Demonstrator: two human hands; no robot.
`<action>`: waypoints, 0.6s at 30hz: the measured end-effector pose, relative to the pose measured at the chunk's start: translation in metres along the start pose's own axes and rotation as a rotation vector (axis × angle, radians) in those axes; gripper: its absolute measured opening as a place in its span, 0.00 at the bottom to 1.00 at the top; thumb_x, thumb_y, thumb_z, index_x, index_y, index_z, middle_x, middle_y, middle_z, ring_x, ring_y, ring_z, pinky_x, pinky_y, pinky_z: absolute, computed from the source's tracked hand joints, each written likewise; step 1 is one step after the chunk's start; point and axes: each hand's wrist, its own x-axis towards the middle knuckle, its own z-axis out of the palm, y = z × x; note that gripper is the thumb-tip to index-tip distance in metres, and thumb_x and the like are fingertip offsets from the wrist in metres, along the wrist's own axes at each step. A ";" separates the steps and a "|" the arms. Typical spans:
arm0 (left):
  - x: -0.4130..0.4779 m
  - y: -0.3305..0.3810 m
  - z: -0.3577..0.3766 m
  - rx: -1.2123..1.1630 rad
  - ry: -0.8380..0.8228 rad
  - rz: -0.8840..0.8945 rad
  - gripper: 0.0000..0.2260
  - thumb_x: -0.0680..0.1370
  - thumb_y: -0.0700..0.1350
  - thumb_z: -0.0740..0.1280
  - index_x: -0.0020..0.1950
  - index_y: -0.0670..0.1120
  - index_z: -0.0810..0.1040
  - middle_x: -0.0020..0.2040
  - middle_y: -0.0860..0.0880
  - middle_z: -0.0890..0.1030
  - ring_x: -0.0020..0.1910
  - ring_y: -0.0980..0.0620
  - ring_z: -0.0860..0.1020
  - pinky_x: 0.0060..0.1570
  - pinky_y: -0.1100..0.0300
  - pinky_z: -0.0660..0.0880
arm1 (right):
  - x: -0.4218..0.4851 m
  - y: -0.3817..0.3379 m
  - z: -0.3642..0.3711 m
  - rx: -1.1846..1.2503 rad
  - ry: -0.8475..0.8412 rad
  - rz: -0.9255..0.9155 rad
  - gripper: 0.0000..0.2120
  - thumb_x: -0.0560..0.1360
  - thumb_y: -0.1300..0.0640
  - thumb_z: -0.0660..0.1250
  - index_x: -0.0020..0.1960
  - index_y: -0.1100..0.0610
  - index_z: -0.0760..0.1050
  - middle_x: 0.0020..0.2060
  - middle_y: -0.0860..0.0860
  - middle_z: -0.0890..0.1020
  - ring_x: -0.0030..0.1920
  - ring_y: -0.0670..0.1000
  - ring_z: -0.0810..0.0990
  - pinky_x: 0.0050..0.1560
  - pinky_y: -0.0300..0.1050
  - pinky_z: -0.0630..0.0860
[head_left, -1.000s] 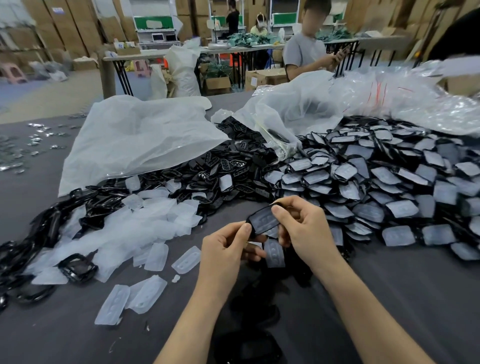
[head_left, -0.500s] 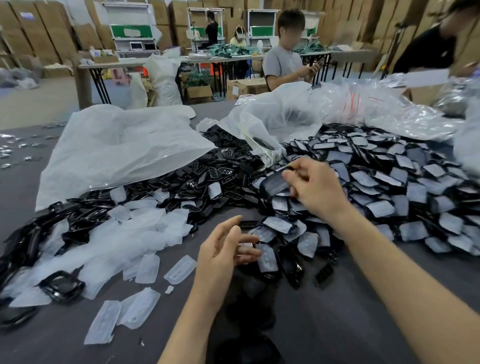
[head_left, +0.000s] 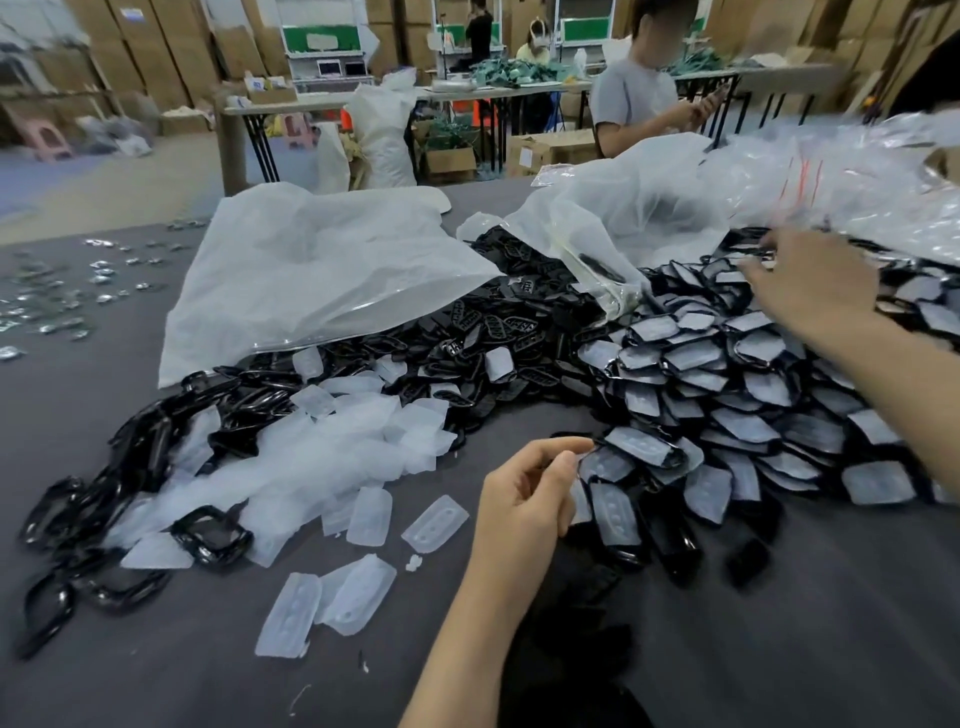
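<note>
- The step in hand, as I judge it, is laying a finished piece onto the pile of covered shells, which spreads from the centre out to 3 o'clock on the table.
- To do it well, set the piece down low and pad side up at the pile's far part near 2 o'clock. That way it overlaps its neighbours and does not slide into the bare black shells at 12 o'clock, so finished and unfinished pieces stay apart.
- The next piece likely needs 2 parts: 1 bare shell and 1 of the loose clear pads at 8 o'clock.
- Right hand: the arm is stretched long from the 3 o'clock edge up to 2 o'clock, with the hand over the pile's far part. It is blurred. The fingers seem stretched forward, but I cannot tell whether they hold a piece.
- Left hand: it sits just below centre, with the forearm rising from 6 o'clock and the back of the hand to the camera. The fingers are loosely curled, thumb and forefinger narrowly apart, and hold nothing that shows. The fingertips are just beside the pile's nearest piece.
</note>
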 end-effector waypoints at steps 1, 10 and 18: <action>-0.001 0.000 0.000 -0.011 0.010 -0.005 0.10 0.82 0.39 0.61 0.53 0.45 0.82 0.24 0.56 0.66 0.25 0.60 0.64 0.28 0.71 0.63 | -0.007 -0.021 -0.002 0.064 0.025 -0.070 0.15 0.78 0.51 0.62 0.60 0.59 0.75 0.50 0.64 0.80 0.52 0.65 0.78 0.50 0.54 0.75; -0.001 0.001 0.009 0.037 0.063 -0.044 0.14 0.81 0.34 0.58 0.49 0.49 0.80 0.32 0.52 0.78 0.29 0.54 0.72 0.34 0.61 0.71 | -0.098 -0.207 0.014 0.228 -0.747 -0.898 0.18 0.74 0.54 0.71 0.62 0.56 0.74 0.46 0.49 0.74 0.49 0.50 0.73 0.53 0.45 0.73; -0.002 0.001 0.007 0.052 0.023 -0.061 0.15 0.81 0.34 0.57 0.50 0.49 0.79 0.35 0.54 0.80 0.32 0.55 0.74 0.36 0.61 0.74 | -0.093 -0.212 0.032 0.301 -0.772 -0.797 0.11 0.74 0.68 0.64 0.53 0.56 0.72 0.44 0.52 0.76 0.46 0.56 0.77 0.50 0.51 0.77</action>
